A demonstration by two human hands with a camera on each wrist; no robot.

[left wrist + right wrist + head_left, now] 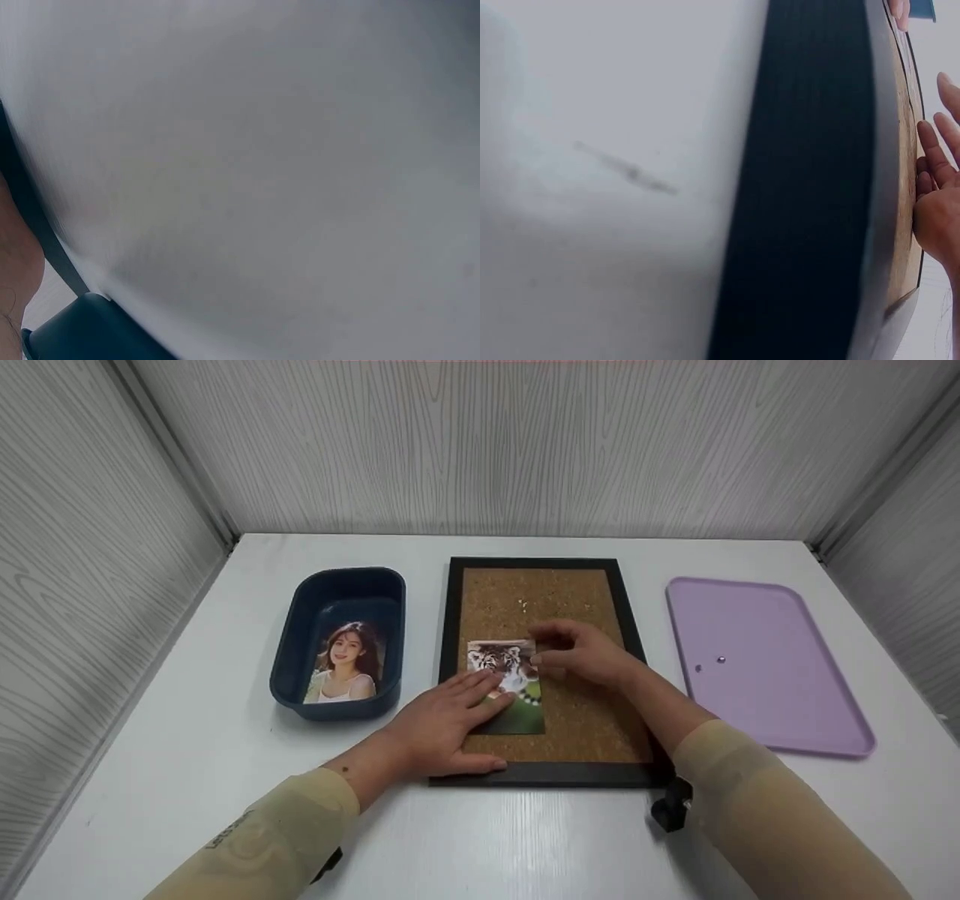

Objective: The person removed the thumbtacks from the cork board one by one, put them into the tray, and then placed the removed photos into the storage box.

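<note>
A photo of a tiger (517, 721) lies on the left-middle part of a black-framed cork board (592, 727). My left hand (454, 720) rests flat on the photo with its fingers extended, its thumb over the frame's lower edge. At the photo's upper right corner is my right hand (581, 654), thumb and forefinger apart, the thumb tip touching the photo's right edge. In the right wrist view the right hand (939, 180) is at the far right, its fingers partly extended over the cork. The left wrist view shows mostly blurred white tabletop.
Left of the board stands a dark blue container (285, 667) holding a portrait photo (345, 667). A purple tray (772, 660) lies on the right, with two small metallic pieces, one of them a silver one (721, 659). Grained panels (525, 450) enclose the white table (187, 720).
</note>
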